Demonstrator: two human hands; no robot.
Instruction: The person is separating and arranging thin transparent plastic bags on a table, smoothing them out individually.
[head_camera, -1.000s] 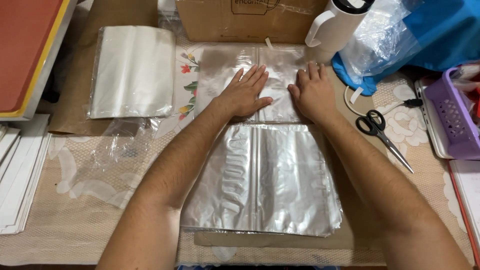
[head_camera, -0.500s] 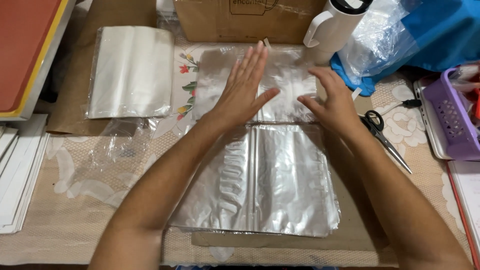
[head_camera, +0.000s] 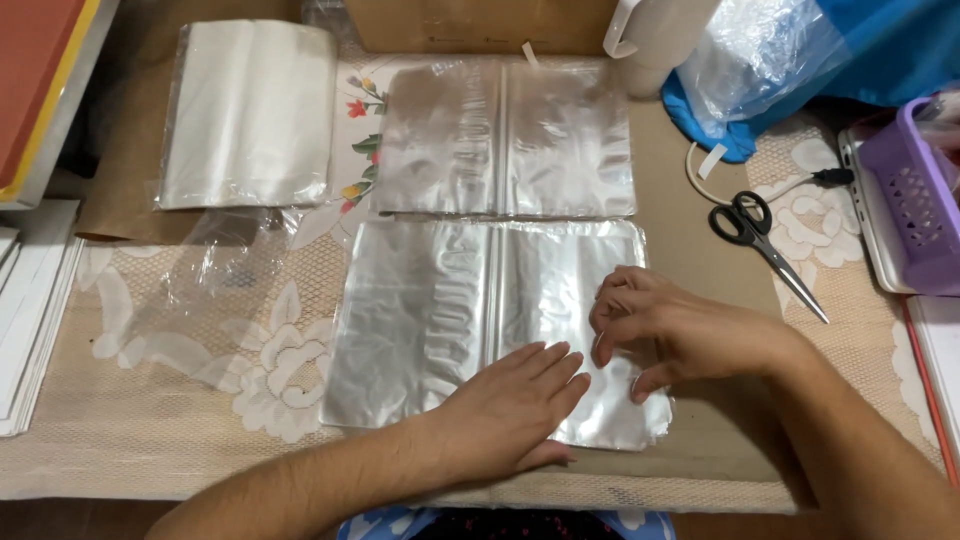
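Silvery foil pouch (head_camera: 470, 320) lies under both hands; left hand (head_camera: 510, 415) flat, right hand (head_camera: 665, 335) pinching its edge

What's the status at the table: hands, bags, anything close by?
Left hand flat on the near silver bag. Right hand fingers curled, touching the same bag. Second silver bag lies beyond. Scissors to the right, apart.
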